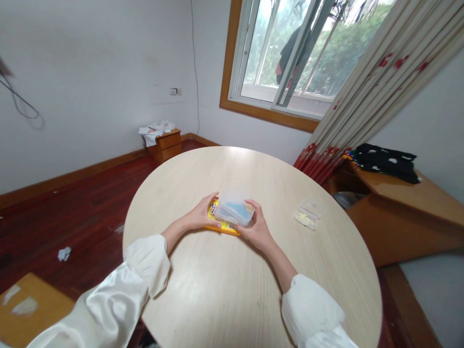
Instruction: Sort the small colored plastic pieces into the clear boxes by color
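Note:
A translucent plastic box [234, 212] with something blue showing through it is over the middle of the round table. My right hand [258, 229] grips its right end, fingers at the far side and thumb at the near side. Beneath it is a flat yellow box [224, 229] with dark print, partly covered by the plastic one. My left hand [201, 212] is curled round the left end of the yellow box, its fingertips close to the plastic box. Whether the left fingers also touch the plastic box, I cannot tell.
A small clear case [307, 216] with pale yellow pieces lies to the right on the round table [203, 299]. Dark folded cloth [387, 162] rests on a wooden desk [427, 203]. A drawer cabinet [168, 145] with papers stands in the corner. A wooden surface [39, 309] is at lower left.

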### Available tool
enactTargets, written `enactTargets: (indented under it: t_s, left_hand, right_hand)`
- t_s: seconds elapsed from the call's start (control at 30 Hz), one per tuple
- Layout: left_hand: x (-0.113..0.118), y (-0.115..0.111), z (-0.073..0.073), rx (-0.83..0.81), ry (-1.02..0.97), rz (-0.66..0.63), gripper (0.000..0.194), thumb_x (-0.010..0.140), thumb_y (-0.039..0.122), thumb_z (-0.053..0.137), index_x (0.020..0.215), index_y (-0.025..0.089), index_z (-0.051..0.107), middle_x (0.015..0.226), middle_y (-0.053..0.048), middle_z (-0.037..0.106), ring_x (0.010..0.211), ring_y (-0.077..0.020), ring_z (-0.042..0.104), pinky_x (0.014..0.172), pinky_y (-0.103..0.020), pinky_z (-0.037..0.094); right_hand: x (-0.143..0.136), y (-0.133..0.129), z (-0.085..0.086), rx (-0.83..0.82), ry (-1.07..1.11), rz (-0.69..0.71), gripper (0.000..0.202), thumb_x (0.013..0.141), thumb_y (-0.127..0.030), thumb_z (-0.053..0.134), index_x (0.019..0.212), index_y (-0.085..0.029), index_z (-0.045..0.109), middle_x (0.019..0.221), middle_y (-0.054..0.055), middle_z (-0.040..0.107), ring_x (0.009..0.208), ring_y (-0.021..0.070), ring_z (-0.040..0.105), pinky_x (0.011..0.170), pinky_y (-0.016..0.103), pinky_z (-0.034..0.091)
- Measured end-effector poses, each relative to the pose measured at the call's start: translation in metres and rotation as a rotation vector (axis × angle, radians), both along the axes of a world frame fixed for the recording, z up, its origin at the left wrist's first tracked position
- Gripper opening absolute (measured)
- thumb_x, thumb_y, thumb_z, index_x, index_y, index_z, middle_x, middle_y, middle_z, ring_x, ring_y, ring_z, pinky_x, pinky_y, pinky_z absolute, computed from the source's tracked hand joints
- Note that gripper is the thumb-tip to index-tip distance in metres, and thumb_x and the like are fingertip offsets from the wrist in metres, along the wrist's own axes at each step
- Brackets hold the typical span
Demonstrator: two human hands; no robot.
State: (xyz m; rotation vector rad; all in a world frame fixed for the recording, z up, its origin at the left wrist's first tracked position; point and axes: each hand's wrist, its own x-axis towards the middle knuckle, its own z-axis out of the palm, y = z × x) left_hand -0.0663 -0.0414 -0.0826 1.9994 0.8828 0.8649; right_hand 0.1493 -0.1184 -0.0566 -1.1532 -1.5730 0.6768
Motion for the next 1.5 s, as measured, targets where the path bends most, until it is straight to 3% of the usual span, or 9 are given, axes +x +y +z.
enactTargets:
  t_s: [0.13, 0.33, 0.47, 0.67, 0.83, 1.17, 1.27, 1.4, 1.5]
  left_hand:
    - [0.005, -0.004, 0.003, 0.03, 0.019, 0.011, 0.105, 0.047, 0.047, 0.081, 0.136, 0.014, 0.035, 0.134, -0.018, 0.042, 0.123, -0.0314, 0.041, 0.106, -0.045, 0.03]
    - [0.006, -0.006, 0.013, 0.058, 0.094, 0.017, 0.073, 0.053, 0.05, 0.077, 0.115, 0.018, 0.055, 0.116, -0.007, 0.057, 0.109, -0.0277, 0.05, 0.099, -0.042, 0.038]
    - [0.007, -0.006, 0.015, 0.059, 0.11, 0.03, 0.07, 0.055, 0.049, 0.075, 0.114, 0.018, 0.055, 0.114, -0.007, 0.057, 0.108, -0.0269, 0.05, 0.098, -0.041, 0.038]
    - [0.006, -0.004, 0.014, 0.035, 0.076, 0.006, 0.075, 0.057, 0.052, 0.072, 0.12, 0.017, 0.052, 0.12, -0.009, 0.055, 0.109, -0.0274, 0.05, 0.097, -0.04, 0.039]
    - [0.005, -0.002, 0.015, 0.021, 0.069, -0.015, 0.067, 0.061, 0.052, 0.07, 0.117, 0.017, 0.056, 0.115, -0.01, 0.058, 0.108, -0.0274, 0.051, 0.097, -0.041, 0.038]
    - [0.003, 0.0, 0.013, 0.019, 0.049, -0.041, 0.075, 0.061, 0.055, 0.07, 0.121, 0.013, 0.053, 0.124, -0.014, 0.054, 0.113, -0.0293, 0.05, 0.099, -0.042, 0.037]
    - [0.003, 0.0, 0.014, 0.001, 0.038, -0.056, 0.076, 0.061, 0.055, 0.07, 0.122, 0.013, 0.052, 0.124, -0.014, 0.054, 0.114, -0.0296, 0.049, 0.1, -0.042, 0.038]
    - [0.002, -0.002, 0.018, -0.018, 0.044, -0.069, 0.074, 0.061, 0.051, 0.071, 0.122, 0.014, 0.051, 0.125, -0.014, 0.052, 0.116, -0.0298, 0.048, 0.102, -0.042, 0.036]
    - [0.0, -0.003, 0.019, -0.037, 0.049, -0.085, 0.077, 0.061, 0.048, 0.073, 0.125, 0.014, 0.048, 0.128, -0.015, 0.05, 0.12, -0.0296, 0.046, 0.104, -0.043, 0.034]
  right_hand:
    - [0.0, -0.001, 0.0, -0.03, -0.051, 0.087, 0.07, 0.062, -0.027, 0.075, 0.121, -0.027, 0.037, 0.121, 0.006, 0.048, 0.111, 0.0218, 0.051, 0.1, 0.041, 0.041]
    - [0.001, 0.001, -0.003, -0.014, 0.006, 0.136, 0.069, 0.072, -0.037, 0.068, 0.13, -0.026, 0.032, 0.132, 0.01, 0.043, 0.12, 0.0237, 0.046, 0.104, 0.042, 0.038]
    - [-0.001, 0.001, -0.004, -0.021, 0.06, 0.128, 0.079, 0.07, -0.039, 0.07, 0.136, -0.026, 0.027, 0.136, 0.012, 0.04, 0.122, 0.0246, 0.045, 0.105, 0.044, 0.037]
    - [-0.003, 0.002, -0.004, -0.007, 0.082, 0.109, 0.071, 0.075, -0.044, 0.065, 0.135, -0.025, 0.032, 0.135, 0.012, 0.042, 0.122, 0.0252, 0.046, 0.104, 0.044, 0.039]
    - [0.0, 0.002, -0.004, -0.033, 0.096, 0.157, 0.078, 0.078, -0.048, 0.061, 0.142, -0.025, 0.023, 0.143, 0.013, 0.034, 0.128, 0.0255, 0.041, 0.105, 0.044, 0.038]
    - [0.002, 0.002, -0.005, -0.023, 0.066, 0.193, 0.075, 0.082, -0.048, 0.054, 0.144, -0.026, 0.017, 0.149, 0.011, 0.026, 0.134, 0.0241, 0.032, 0.108, 0.045, 0.032]
    - [0.011, 0.002, -0.001, 0.087, -0.011, 0.057, 0.072, 0.083, -0.046, 0.053, 0.143, -0.029, 0.017, 0.148, 0.01, 0.026, 0.136, 0.0248, 0.029, 0.107, 0.048, 0.031]
    - [0.053, 0.003, 0.01, 0.374, -0.183, -0.395, 0.06, 0.082, -0.041, 0.053, 0.136, -0.026, 0.03, 0.137, 0.011, 0.038, 0.13, 0.0265, 0.034, 0.106, 0.051, 0.028]
    - [0.103, 0.003, 0.012, 0.429, -0.233, -0.683, 0.08, 0.071, -0.043, 0.066, 0.137, -0.021, 0.026, 0.138, 0.014, 0.032, 0.131, 0.0323, 0.028, 0.105, 0.057, 0.025]
